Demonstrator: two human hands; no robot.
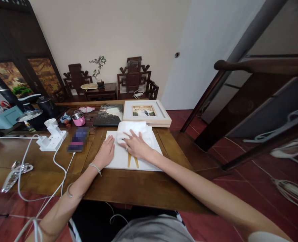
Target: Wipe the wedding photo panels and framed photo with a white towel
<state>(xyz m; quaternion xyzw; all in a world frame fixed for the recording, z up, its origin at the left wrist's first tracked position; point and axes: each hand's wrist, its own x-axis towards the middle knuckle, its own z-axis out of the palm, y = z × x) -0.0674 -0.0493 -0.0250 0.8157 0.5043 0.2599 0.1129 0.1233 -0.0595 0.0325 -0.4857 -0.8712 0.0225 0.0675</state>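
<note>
On the wooden table in front of me lies a flat white board [118, 160] with two golden strips [133, 161] showing near its front edge. A folded white cloth [129, 127] rests on the board's upper part. My right hand [136, 145] presses down on the cloth, its fingers spread over it; what the cloth covers is hidden. Flat on the board's left edge lies my left hand [108, 151], fingers stretched out and holding nothing.
Beyond the board sit a framed picture [161, 116] and a dark picture panel [108, 114]. Leftward are a phone [78, 139], a white power strip [53, 139] with trailing cables, a pink cup [78, 120] and a shiny hair clip [15, 174]. A wooden chair [229, 104] stands right.
</note>
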